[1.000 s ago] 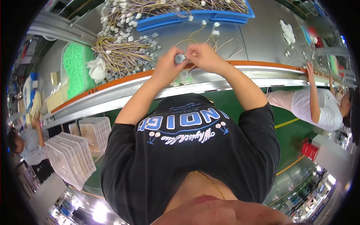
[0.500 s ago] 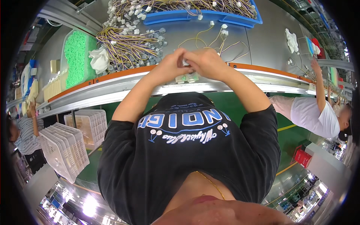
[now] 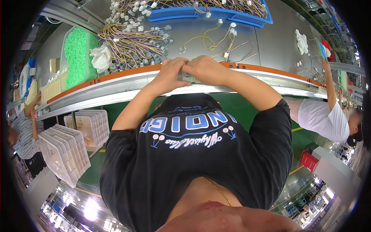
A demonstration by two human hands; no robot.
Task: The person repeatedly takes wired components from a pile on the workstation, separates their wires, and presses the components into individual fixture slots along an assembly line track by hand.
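My left hand (image 3: 171, 74) and my right hand (image 3: 205, 69) meet at the bench's front edge, fingers bent and close together. Between and below them shows part of a small clear, greenish block (image 3: 188, 77) on the metal rail. Both hands are closed around this spot; what they pinch, if anything, is hidden by the fingers. Just beyond the hands lie several loose yellow-and-dark wires (image 3: 210, 47) with white connectors. To the left of these is a big bundle of wire harnesses (image 3: 129, 40) with greyish round caps at its ends.
A blue tray (image 3: 245, 19) full of wires stands at the back. At left are a clear bin (image 3: 92, 58) of green pieces and a crumpled white cloth (image 3: 101, 58). An orange strip (image 3: 266, 70) edges the bench. White crates (image 3: 65, 154) stand low left; co-workers are at both sides.
Both hands have come slightly nearer to me and left, and now cover most of the clear block. My left thumb has moved down beside it.
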